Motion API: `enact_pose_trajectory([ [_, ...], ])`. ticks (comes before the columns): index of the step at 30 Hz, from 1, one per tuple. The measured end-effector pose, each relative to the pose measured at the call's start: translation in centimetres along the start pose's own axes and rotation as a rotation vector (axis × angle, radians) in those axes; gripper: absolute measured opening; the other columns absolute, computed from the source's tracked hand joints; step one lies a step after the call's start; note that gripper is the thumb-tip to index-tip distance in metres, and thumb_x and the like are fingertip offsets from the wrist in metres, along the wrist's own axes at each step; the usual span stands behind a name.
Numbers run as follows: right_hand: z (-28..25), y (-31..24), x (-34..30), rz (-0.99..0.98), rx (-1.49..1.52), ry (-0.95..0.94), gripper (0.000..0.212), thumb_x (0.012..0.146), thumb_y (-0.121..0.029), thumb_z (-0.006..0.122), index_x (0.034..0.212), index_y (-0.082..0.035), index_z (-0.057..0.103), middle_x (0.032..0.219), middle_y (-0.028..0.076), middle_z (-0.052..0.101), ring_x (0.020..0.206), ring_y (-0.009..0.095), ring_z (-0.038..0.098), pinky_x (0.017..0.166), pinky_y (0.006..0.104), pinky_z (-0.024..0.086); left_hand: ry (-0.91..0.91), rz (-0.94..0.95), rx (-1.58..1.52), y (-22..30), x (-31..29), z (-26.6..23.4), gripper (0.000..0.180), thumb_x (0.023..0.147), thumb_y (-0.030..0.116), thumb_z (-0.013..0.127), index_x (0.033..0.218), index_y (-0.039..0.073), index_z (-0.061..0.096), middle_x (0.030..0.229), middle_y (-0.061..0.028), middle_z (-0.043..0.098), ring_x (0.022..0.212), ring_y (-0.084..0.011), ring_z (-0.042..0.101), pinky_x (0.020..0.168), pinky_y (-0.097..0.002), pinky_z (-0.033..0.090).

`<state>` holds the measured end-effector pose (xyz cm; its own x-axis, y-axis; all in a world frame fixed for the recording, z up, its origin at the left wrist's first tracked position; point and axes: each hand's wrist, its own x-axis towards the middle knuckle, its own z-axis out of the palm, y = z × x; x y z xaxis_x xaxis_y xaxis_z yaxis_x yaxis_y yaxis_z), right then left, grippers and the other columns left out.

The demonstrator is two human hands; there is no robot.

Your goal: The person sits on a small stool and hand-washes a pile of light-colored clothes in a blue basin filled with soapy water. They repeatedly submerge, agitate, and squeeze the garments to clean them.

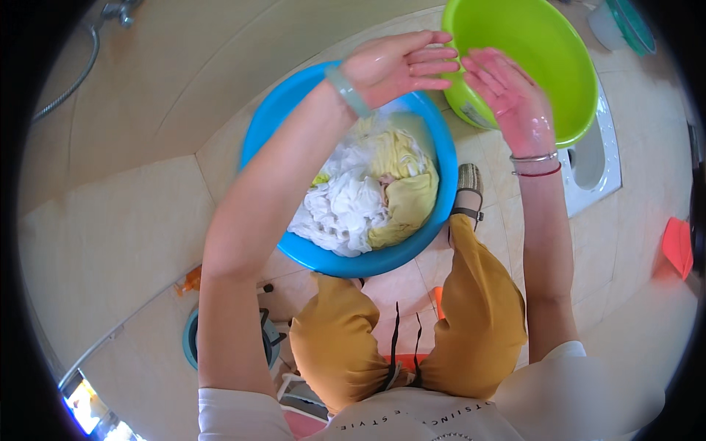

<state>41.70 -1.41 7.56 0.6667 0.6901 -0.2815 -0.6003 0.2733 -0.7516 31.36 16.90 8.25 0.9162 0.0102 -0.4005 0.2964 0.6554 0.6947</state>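
Both hands are wet and raised, palms showing. My left hand (401,66) has its fingers stretched out to the right over the far rim of a blue basin (353,266), with a pale green bangle (348,91) on the wrist. Close by, my right hand (511,95) reaches up in front of a lime green tub (544,51), its fingers extended and nothing in it. In the blue basin lie white cloth (349,198) and pale yellow cloth (408,202), bunched and wet-looking.
A white squat toilet (599,165) is set in the tiled floor partly beneath the green tub. A metal shower hose (81,73) hangs at the far left. Beside my left arm stands a small teal bucket (191,338). Something red (676,248) sits at the right.
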Motion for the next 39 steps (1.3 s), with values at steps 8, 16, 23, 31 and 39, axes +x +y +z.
enact_pose_trajectory([
  [8,2.5,17.7,-2.3,0.369,-0.717,-0.461,0.014,0.088,-0.011,0.059,0.096,-0.004,0.067,0.092,0.007,0.068,0.084,0.018,0.066,0.072,0.0277,0.053,0.391,-0.153,0.115,-9.4,-12.9,-11.3,0.043,0.095,0.026,0.051,0.130,0.000,0.046,0.124,-0.0129,0.056,0.112,-0.0198,0.056,0.094,-0.0320,0.046],
  [16,3.6,26.8,-3.0,-0.295,-1.481,-0.864,0.018,0.081,-0.018,0.063,0.096,-0.010,0.065,0.090,0.006,0.064,0.094,0.026,0.057,0.083,0.0371,0.045,0.676,-0.113,0.788,-18.3,-19.7,-19.1,0.033,0.082,0.015,0.067,0.114,0.005,0.064,0.104,-0.0086,0.066,0.092,-0.0157,0.062,0.079,-0.0297,0.051],
  [23,4.2,25.2,-4.4,0.095,-1.396,-0.808,0.013,0.083,-0.019,0.064,0.084,-0.008,0.057,0.082,0.004,0.059,0.080,0.022,0.057,0.067,0.0348,0.043,0.622,-0.081,1.025,-19.1,-19.5,-18.0,0.044,0.073,0.015,0.071,0.116,0.009,0.063,0.114,-0.0129,0.062,0.104,-0.0255,0.058,0.092,-0.0350,0.045],
  [31,10.7,16.7,-8.5,0.379,-0.715,-0.609,0.011,0.090,-0.009,0.057,0.085,-0.006,0.048,0.074,-0.002,0.044,0.066,0.006,0.039,0.058,0.0221,0.033,0.141,-0.084,0.946,-17.6,-20.9,-14.9,0.074,0.069,0.020,0.071,0.136,0.009,0.043,0.133,-0.0168,0.049,0.126,-0.0308,0.043,0.106,-0.0364,0.035],
  [39,16.4,7.8,-8.2,0.157,0.009,-0.294,0.032,0.090,-0.004,0.055,0.121,0.000,0.053,0.121,0.014,0.057,0.108,0.024,0.056,0.089,0.0351,0.048,0.112,-0.093,0.153,-13.0,-23.9,-12.4,0.046,0.091,0.025,0.062,0.129,0.003,0.050,0.116,-0.0022,0.059,0.105,-0.0105,0.052,0.093,-0.0242,0.041],
])
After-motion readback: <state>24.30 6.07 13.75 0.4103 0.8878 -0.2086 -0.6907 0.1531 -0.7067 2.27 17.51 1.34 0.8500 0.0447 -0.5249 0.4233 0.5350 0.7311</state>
